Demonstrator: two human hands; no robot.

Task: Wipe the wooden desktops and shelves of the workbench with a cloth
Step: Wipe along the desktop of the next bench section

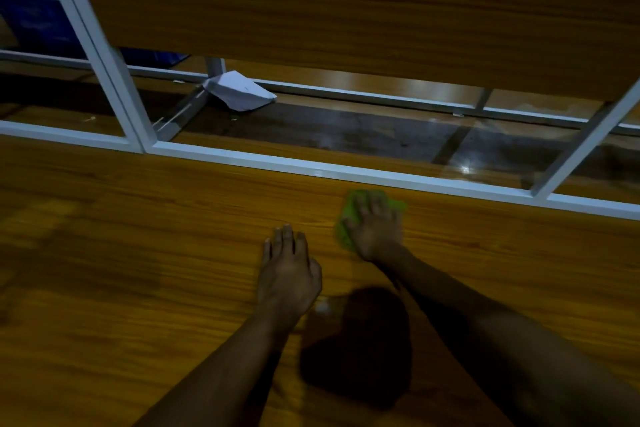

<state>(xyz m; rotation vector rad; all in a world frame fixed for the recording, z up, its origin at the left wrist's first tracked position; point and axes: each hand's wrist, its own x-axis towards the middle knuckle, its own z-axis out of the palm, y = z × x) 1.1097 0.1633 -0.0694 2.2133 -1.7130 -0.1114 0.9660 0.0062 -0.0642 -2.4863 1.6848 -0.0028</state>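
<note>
Right hand (375, 229) flat on the green cloth (348, 210), fingers (363, 208) spread and pressing, not curled round it; cloth bunched beneath them on the table (138, 253), the white frame rail (277, 163) just beyond; left hand (289, 274) rests open and empty, near; cloth looks soft, light, limp, likely to ruck; best pinned mid-cloth under a flat palm.

Obscured: green cloth (346, 213) lies mostly under right hand (375, 227); only its left and far edges show. Hand outline is motion-blurred. White object (239, 90) beyond the rail: paper or fabric, cannot tell. Upper shelf board (311, 10) cut by top and right edges. Worktop (138, 253) runs off left, right and bottom.
</note>
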